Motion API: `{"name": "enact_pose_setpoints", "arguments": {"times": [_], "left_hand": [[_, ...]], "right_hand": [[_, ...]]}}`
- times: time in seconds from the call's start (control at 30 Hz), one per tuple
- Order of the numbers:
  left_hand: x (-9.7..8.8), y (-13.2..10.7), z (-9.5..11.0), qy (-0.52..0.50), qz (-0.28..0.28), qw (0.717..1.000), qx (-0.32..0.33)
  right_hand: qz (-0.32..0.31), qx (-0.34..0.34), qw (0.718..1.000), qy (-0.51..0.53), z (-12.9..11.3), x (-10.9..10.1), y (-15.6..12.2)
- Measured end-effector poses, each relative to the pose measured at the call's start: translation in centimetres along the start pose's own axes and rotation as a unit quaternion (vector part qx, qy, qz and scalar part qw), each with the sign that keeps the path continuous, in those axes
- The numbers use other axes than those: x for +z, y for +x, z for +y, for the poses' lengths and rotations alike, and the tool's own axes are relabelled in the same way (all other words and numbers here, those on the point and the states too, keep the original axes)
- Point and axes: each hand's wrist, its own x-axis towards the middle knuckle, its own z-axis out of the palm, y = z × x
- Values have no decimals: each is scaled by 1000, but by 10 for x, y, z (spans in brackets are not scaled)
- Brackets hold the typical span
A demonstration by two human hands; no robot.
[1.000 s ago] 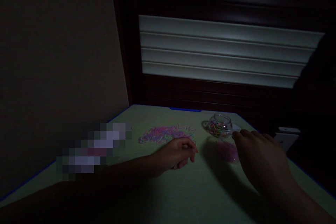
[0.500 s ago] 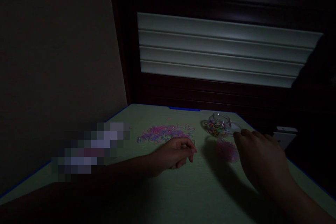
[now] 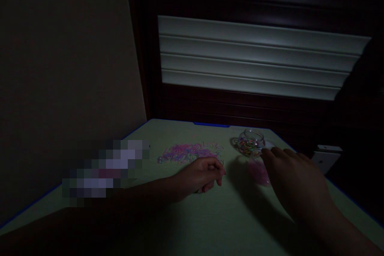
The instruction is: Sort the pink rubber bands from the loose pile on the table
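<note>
The scene is very dim. My left hand point(image 3: 201, 175) rests on the pale green table point(image 3: 216, 224) with its fingers curled under, just in front of a loose pile of pink and purple rubber bands point(image 3: 190, 152). Whether it holds a band is hidden. My right hand point(image 3: 292, 184) hovers flat with fingers stretched out toward a small clear jar point(image 3: 249, 143) that holds multicoloured bands. Its fingertips are close to the jar's right side, above a small pink heap point(image 3: 257, 173) on the table.
The table has a blue edge and stands in a corner, with a plain wall on the left and a dark shuttered window behind. A blurred-out object point(image 3: 105, 168) lies at the left. A white box point(image 3: 325, 158) sits beyond the right edge.
My right hand has edged slightly left, closer to the jar. My left hand stays where it was.
</note>
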Motion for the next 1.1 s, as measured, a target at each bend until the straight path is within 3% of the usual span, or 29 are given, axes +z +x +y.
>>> {"name": "enact_pose_setpoints", "arguments": {"times": [0.13,0.2,0.3,0.43,0.53,0.77,1.0,1.1], "left_hand": [[1,-1,3,9,6,1000,-8],[2,-2,5,10,4,1000,-11],[2,-2,5,1,3,1000,-13],[2,-2,4,1,5,1000,-8],[1,-2,3,5,3,1000,-4],[0,-2,1,34,4,999,-5],[3,-4,4,78,8,997,-10],[0,-4,-1,133,38,990,19]], "right_hand": [[6,-80,995,58,-7,3,2],[37,-105,991,67,-8,2,2],[93,-112,987,74,-7,-2,2],[93,-95,988,83,-5,-4,1],[99,-122,982,105,-7,-3,0],[40,-222,951,210,-19,2,0],[-22,-187,953,236,-21,15,1],[-49,-167,955,240,-20,18,1]]}}
